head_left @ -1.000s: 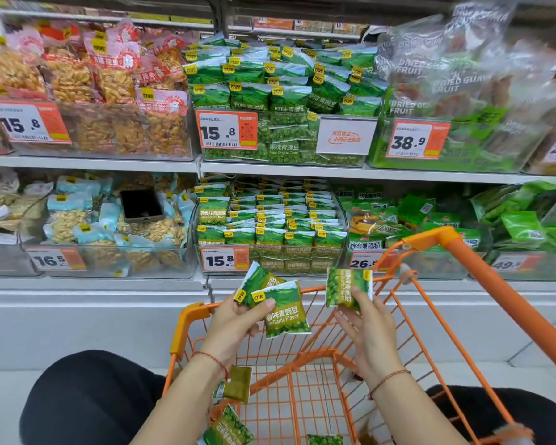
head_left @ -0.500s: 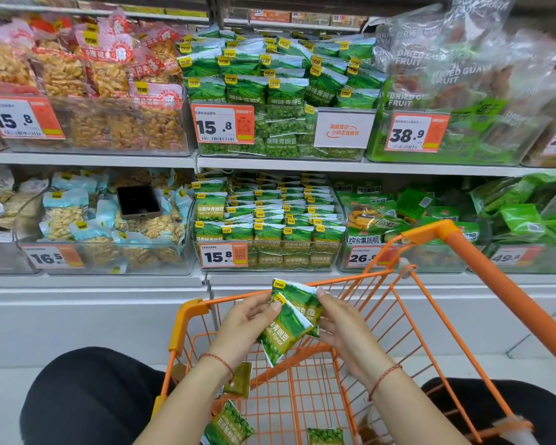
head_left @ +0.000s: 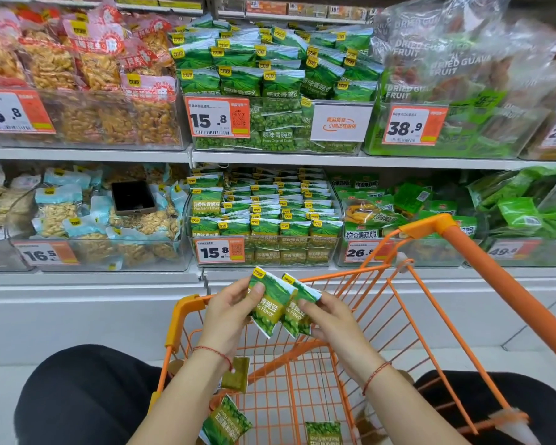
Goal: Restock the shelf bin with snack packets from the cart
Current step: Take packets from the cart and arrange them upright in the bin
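Note:
Both hands hold a small stack of green garlic-pea snack packets [head_left: 275,305] above the front of the orange wire cart [head_left: 360,316]. My left hand [head_left: 230,311] grips the stack's left side, thumb on the front packet. My right hand [head_left: 329,319] holds the right side, fingers curled on the rear packet [head_left: 299,311]. More green packets [head_left: 225,422] lie in the cart's bottom. The clear shelf bin [head_left: 264,252] of the same packets, tagged 15.8, stands on the lower shelf right behind the hands.
A dark phone [head_left: 133,197] lies on peanut packets in the bin to the left. Bins of mixed snacks [head_left: 395,220] sit to the right, and original-flavour peas [head_left: 270,75] fill the upper shelf. The cart handle [head_left: 507,284] slants across the right. My knees flank the cart.
My right hand brought its packet to the ones in my left hand, and both hands now hold them squared together as a stack, slightly higher than half a second ago.

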